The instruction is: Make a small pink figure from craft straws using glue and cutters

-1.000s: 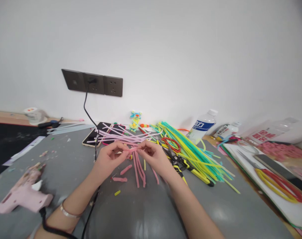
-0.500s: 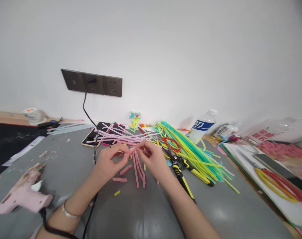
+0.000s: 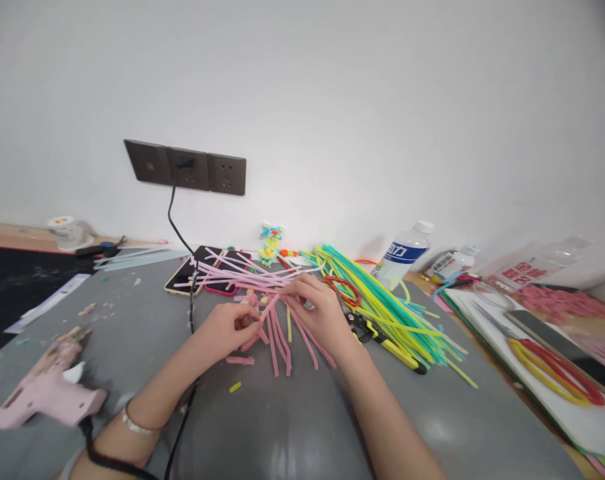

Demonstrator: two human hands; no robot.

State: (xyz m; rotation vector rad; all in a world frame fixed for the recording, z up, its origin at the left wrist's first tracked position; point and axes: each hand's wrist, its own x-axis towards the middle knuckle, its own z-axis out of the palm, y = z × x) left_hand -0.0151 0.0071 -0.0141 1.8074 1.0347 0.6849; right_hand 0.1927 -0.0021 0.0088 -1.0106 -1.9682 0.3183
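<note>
Between my hands runs a short pink pipe cleaner (image 3: pixel 269 307), slanting up to the right. My left hand (image 3: pixel 234 330) pinches its lower end, and the fingertips of my right hand (image 3: pixel 316 308) close on its upper end. Below and around it several pink pipe cleaners (image 3: pixel 281 347) fan out over the grey table mat (image 3: pixel 302 420). Short pink pieces (image 3: pixel 240 361) lie by my left fingers, partly covered. Just beyond, pale lilac pipe cleaners (image 3: pixel 222 277) spread across two phones (image 3: pixel 182 279).
Yellow-handled pliers (image 3: pixel 392 347) and a heap of green and yellow pipe cleaners (image 3: pixel 382 300) lie right. A pink glue gun (image 3: pixel 52 393) rests left, its black cord (image 3: pixel 190 293) passing near my left arm. A bottle (image 3: pixel 405 250) and scissors (image 3: pixel 557 370) are farther right.
My hands have moved apart, the right one up and rightward, the left slightly down. The pink pipe cleaner now shows stretched between them, and more pink strands are uncovered below my right hand.
</note>
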